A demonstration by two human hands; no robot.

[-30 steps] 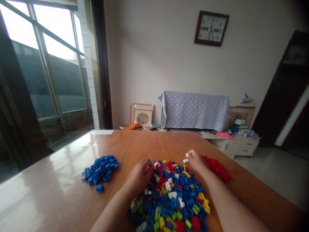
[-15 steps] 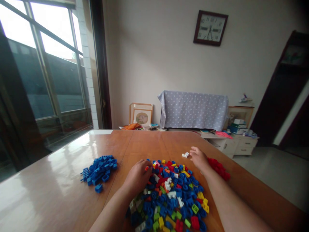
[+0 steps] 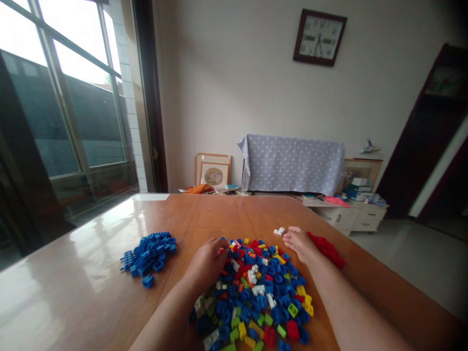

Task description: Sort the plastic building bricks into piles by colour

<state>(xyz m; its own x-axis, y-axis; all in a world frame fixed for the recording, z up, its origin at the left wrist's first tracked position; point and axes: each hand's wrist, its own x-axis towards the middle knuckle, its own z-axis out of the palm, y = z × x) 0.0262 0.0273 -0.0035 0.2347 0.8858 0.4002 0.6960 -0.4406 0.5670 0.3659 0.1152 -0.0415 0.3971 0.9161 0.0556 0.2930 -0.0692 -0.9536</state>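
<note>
A heap of mixed toy building bricks (image 3: 252, 292) in blue, red, yellow, green, white and orange lies in front of me. At its far left edge rests my left hand (image 3: 209, 258), fingers loosely bent and apart; a small orange-red brick (image 3: 220, 250) shows by the fingers, not visibly gripped. Past the heap's right side reaches my right hand (image 3: 300, 242), open with fingers stretched out. Its fingertips are close beside a few white bricks (image 3: 280, 231). Behind that wrist, a pile of red bricks (image 3: 329, 249) is partly hidden.
On the left of the wooden table (image 3: 91, 292) is a pile of blue bricks (image 3: 151, 253), with one blue brick (image 3: 148, 281) lying apart in front. Beyond the table's far edge stand a low white cabinet (image 3: 345, 218) and something under a spotted grey cloth (image 3: 292, 163).
My right hand has shifted slightly left and lower, its fingertips nearer the white bricks. My left hand stays at the heap's edge. The view has tilted a little.
</note>
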